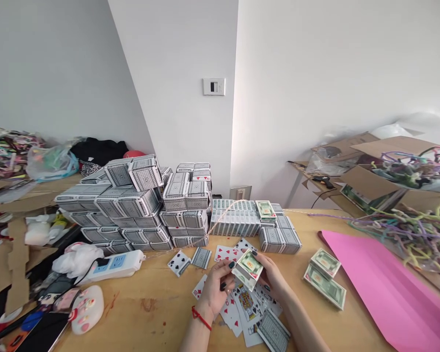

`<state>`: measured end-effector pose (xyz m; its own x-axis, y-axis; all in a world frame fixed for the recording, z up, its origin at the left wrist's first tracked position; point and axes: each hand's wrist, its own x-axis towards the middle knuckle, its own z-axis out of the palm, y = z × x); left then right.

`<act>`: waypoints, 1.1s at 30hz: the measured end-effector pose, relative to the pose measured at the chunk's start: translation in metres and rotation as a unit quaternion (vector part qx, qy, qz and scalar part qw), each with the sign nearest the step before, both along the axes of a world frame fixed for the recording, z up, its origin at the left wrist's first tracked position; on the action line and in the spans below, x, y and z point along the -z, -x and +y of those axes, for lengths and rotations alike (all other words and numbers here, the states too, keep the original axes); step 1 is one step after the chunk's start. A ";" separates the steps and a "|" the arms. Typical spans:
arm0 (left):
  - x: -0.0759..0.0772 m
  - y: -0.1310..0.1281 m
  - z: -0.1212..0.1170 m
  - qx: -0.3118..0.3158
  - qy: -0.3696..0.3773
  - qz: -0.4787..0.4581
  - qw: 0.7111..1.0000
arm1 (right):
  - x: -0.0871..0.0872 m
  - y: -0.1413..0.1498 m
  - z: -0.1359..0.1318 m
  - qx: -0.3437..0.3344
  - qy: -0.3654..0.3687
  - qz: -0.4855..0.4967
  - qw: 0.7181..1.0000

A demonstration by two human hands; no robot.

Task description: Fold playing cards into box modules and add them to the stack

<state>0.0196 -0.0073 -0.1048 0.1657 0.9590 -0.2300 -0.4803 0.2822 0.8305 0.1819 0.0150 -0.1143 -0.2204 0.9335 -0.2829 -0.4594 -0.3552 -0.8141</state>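
A small green-and-white playing card box (pixel 248 265) printed like a banknote is held up between both hands. My left hand (pixel 216 287) grips its left side, fingers curled, a red cord round the wrist. On the right edge, my right hand (pixel 272 275) closes with its thumb near the top. Loose playing cards (pixel 246 303) lie spread beneath, some face up, some showing grey backs. Similar green card boxes (pixel 326 292) rest to the right of my hands. Another green box (pixel 266 210) sits at the back, beside a row of small boxes (pixel 234 225).
Stacked bundles of grey-backed cards (pixel 128 203) rise at the back left. A white power strip (pixel 113 266) and a white computer mouse (pixel 89 309) lie left. Pink sheet (pixel 385 288) and tangled pipe cleaners (pixel 407 232) occupy the right. Cardboard boxes (pixel 366 183) stand behind.
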 end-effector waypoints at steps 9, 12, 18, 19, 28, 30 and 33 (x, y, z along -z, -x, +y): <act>0.000 -0.014 -0.002 -0.010 0.017 0.010 1.000 | 0.007 0.002 0.001 -0.011 -0.086 0.063 0.994; 0.003 -0.016 0.001 -0.040 0.017 0.026 0.999 | 0.010 0.001 0.000 -0.018 -0.094 0.073 0.993; 0.008 -0.012 0.003 -0.046 0.013 0.011 0.999 | 0.012 0.001 -0.001 -0.056 -0.100 0.055 0.992; 0.008 -0.010 0.002 -0.044 0.011 0.006 0.999 | 0.011 0.001 -0.002 -0.061 -0.098 0.054 0.992; 0.004 -0.007 -0.005 -0.008 -0.005 -0.051 0.999 | 0.003 0.001 -0.001 -0.033 -0.070 0.108 0.991; 0.004 -0.008 -0.005 -0.003 -0.002 -0.059 0.998 | 0.002 0.001 -0.001 -0.034 -0.060 0.113 0.991; 0.005 -0.010 -0.005 -0.005 -0.001 -0.059 0.998 | 0.000 0.002 -0.002 -0.032 -0.056 0.118 0.991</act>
